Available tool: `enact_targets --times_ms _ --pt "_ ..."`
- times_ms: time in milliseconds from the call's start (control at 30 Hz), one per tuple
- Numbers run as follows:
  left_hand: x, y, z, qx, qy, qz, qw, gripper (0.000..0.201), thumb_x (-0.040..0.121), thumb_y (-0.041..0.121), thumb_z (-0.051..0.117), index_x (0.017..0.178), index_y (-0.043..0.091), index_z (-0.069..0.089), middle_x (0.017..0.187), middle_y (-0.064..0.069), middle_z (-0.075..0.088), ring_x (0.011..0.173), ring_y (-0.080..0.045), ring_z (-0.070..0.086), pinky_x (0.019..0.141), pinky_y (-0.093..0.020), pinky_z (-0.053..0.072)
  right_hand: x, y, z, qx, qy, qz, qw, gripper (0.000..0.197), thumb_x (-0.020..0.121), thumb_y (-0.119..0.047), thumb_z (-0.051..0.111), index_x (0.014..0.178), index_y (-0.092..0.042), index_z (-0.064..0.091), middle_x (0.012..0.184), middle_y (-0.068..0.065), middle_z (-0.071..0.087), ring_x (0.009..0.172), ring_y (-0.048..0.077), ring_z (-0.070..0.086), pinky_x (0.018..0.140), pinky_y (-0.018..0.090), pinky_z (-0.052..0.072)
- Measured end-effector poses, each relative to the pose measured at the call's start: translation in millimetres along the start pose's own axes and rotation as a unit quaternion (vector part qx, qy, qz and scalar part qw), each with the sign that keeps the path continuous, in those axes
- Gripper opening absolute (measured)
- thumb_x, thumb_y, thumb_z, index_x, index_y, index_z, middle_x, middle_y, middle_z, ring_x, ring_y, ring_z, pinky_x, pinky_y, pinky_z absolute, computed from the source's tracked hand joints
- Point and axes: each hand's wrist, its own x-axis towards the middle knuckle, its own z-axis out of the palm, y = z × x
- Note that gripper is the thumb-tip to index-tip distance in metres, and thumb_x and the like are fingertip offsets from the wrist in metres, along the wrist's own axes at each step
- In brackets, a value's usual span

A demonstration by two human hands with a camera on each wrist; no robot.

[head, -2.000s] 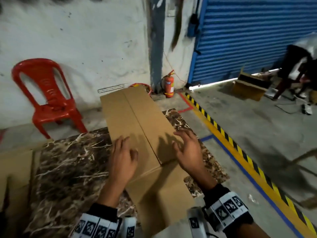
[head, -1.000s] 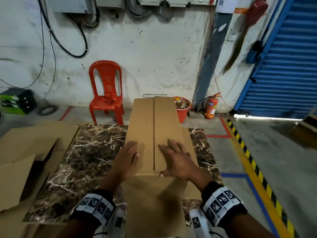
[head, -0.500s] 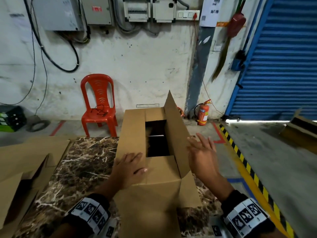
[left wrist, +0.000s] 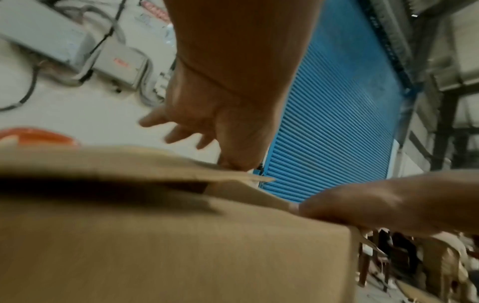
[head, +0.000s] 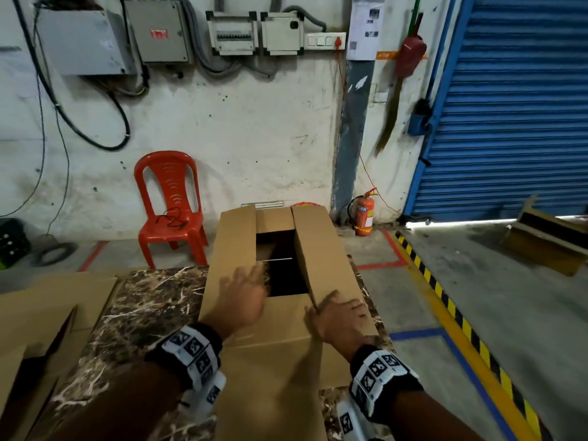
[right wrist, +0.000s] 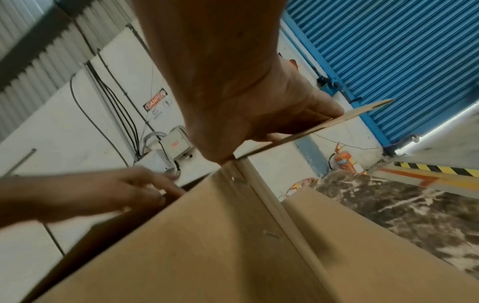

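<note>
Nearest the camera, two marker-patterned wristbands (head: 191, 351) sit on the forearms above the front wall of a tall cardboard box (head: 270, 393), which stands on a dark marble bench (head: 143, 307). The right hand (head: 340, 316) is at the near right corner of the box top. It pinches the near end of the right flap (head: 324, 249), with its fingers curled over the top and its thumb at the flap's inner edge. In the right wrist view the thin cardboard edge runs between thumb and fingers. That flap is lifted a little along its inner edge. The left hand (head: 241, 297) is blurred. Its fingers are spread and roughly straight, holding nothing, over the inner edge of the left flap (head: 232, 243), just beside the dark opening (head: 280, 265). I cannot tell how firmly it presses there. A short flap (head: 283, 313) lies flat between the two hands. More cardboard (head: 47, 307) lies on and beside the bench to the left. Beyond the bench a red plastic chair (head: 170, 205) stands on the floor against the white wall. An orange rim (head: 305, 204) shows just behind the box, and a fire extinguisher (head: 365, 216) stands near a grey column. Grey electrical boxes (head: 159, 30) hang high on the wall, and a blue roller shutter (head: 515, 106) fills the far right.
</note>
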Motion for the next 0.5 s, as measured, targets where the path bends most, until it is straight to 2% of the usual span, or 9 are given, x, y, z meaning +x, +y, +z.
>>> enact_targets --times_ms 67,100,167,200,267,367,400,467,500 --pt "-3 -16 -30 -0.011 0.006 0.087 0.996 0.038 0.098 0.014 0.042 0.135 0.012 0.053 0.162 -0.010 0.008 0.148 -0.032 0.016 0.118 -0.045 0.016 3 1 9 0.019 0.009 0.000 1.000 0.083 0.096 -0.065 0.026 0.155 -0.009 0.006 0.151 0.045 0.006 0.141 0.058 0.009 0.117 0.060 0.016" --pt "-5 -27 -44 -0.025 -0.005 0.093 0.995 0.039 0.097 0.011 0.044 0.135 0.012 0.053 0.159 -0.012 0.021 0.143 -0.028 0.030 0.116 -0.037 0.024 4 2 11 0.024 0.008 0.001 1.000 0.082 0.097 -0.065 0.025 0.155 -0.010 0.005 0.151 0.045 0.006 0.141 0.057 0.009 0.117 0.059 0.016" --pt "-11 -56 -68 -0.046 -0.029 0.062 0.997 0.027 0.096 0.013 0.050 0.120 0.013 0.063 0.135 -0.009 0.057 0.116 -0.021 0.058 0.098 -0.030 0.045 7 3 15 0.033 0.010 0.005 0.999 0.082 0.097 -0.065 0.023 0.155 -0.011 0.005 0.151 0.044 0.008 0.141 0.057 0.011 0.117 0.059 0.016" --pt "-16 -73 -77 -0.046 -0.042 0.037 0.997 0.022 0.097 0.018 0.050 0.114 0.014 0.064 0.121 -0.005 0.063 0.106 -0.019 0.062 0.091 -0.029 0.049 9 3 16 0.035 0.013 0.006 0.999 0.081 0.096 -0.066 0.023 0.155 -0.012 0.006 0.152 0.043 0.009 0.141 0.056 0.012 0.116 0.059 0.017" --pt "-22 -110 -79 -0.043 -0.079 -0.021 0.996 0.024 0.097 0.023 0.049 0.117 0.018 0.062 0.118 -0.002 0.063 0.104 -0.017 0.061 0.091 -0.031 0.051 11 4 19 0.044 0.015 0.007 0.999 0.081 0.096 -0.066 0.023 0.155 -0.012 0.008 0.152 0.041 0.010 0.141 0.055 0.013 0.116 0.059 0.017" --pt "-32 -157 -41 -0.079 -0.133 -0.087 0.984 0.038 0.098 0.028 0.049 0.135 0.020 0.054 0.135 -0.001 0.054 0.122 -0.020 0.054 0.105 -0.034 0.041 13 1 22 0.052 0.016 0.000 0.999 0.081 0.096 -0.066 0.022 0.154 -0.013 0.009 0.152 0.040 0.012 0.141 0.054 0.014 0.115 0.059 0.018" --pt "-40 -162 -25 -0.173 -0.143 -0.104 0.969 0.036 0.101 0.027 0.047 0.134 0.014 0.056 0.133 -0.005 0.053 0.121 -0.020 0.055 0.104 -0.032 0.041 13 0 23 0.049 0.018 0.000 0.999 0.080 0.096 -0.066 0.022 0.154 -0.012 0.010 0.152 0.039 0.013 0.141 0.054 0.015 0.115 0.059 0.018" --pt "-51 -154 14 -0.457 -0.122 -0.124 0.872 0.031 0.103 0.008 0.040 0.113 0.002 0.068 0.112 -0.013 0.056 0.094 -0.012 0.066 0.084 -0.022 0.050 12 -1 22 0.040 0.024 0.001 0.999 0.079 0.096 -0.065 0.022 0.154 -0.012 0.011 0.152 0.039 0.014 0.141 0.054 0.016 0.115 0.059 0.019" --pt "-51 -143 33 -0.500 -0.083 -0.136 0.851 0.030 0.103 0.002 0.037 0.107 0.004 0.066 0.104 -0.009 0.055 0.084 -0.007 0.063 0.075 -0.016 0.049 13 -1 23 0.038 0.024 0.001 0.999 0.079 0.097 -0.065 0.023 0.154 -0.012 0.011 0.153 0.038 0.014 0.141 0.054 0.016 0.115 0.059 0.019"
